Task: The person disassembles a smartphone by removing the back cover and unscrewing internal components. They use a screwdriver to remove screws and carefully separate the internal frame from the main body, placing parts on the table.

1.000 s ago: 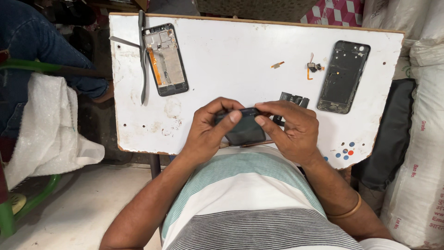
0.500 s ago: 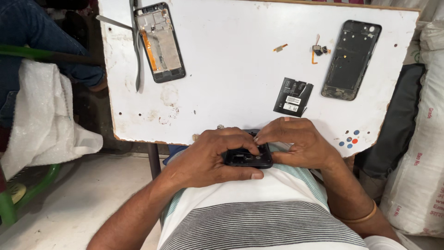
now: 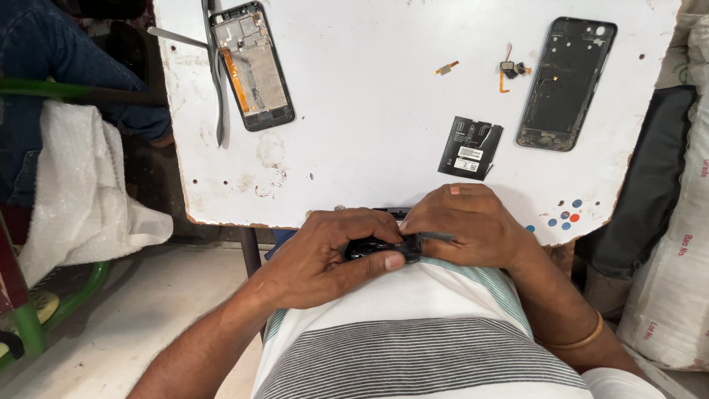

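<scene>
Both hands grip one small black phone part [image 3: 378,246] against the striped shirt at the table's near edge: left hand [image 3: 325,255] fingers wrapped over it, right hand [image 3: 469,225] pinching its right end; mostly hidden, it looks dark and flat. Beyond, on the white table [image 3: 369,133], disassembly appears well advanced: a loose black battery [image 3: 470,147], small flex components [image 3: 509,70], an empty rear frame [image 3: 566,83] and an opened phone chassis [image 3: 252,65] lie apart.

White table [image 3: 384,133] bearing opened phone chassis [image 3: 252,65], tweezers [image 3: 216,74], black rear frame [image 3: 566,83], battery [image 3: 470,148], small loose components [image 3: 511,69].
</scene>
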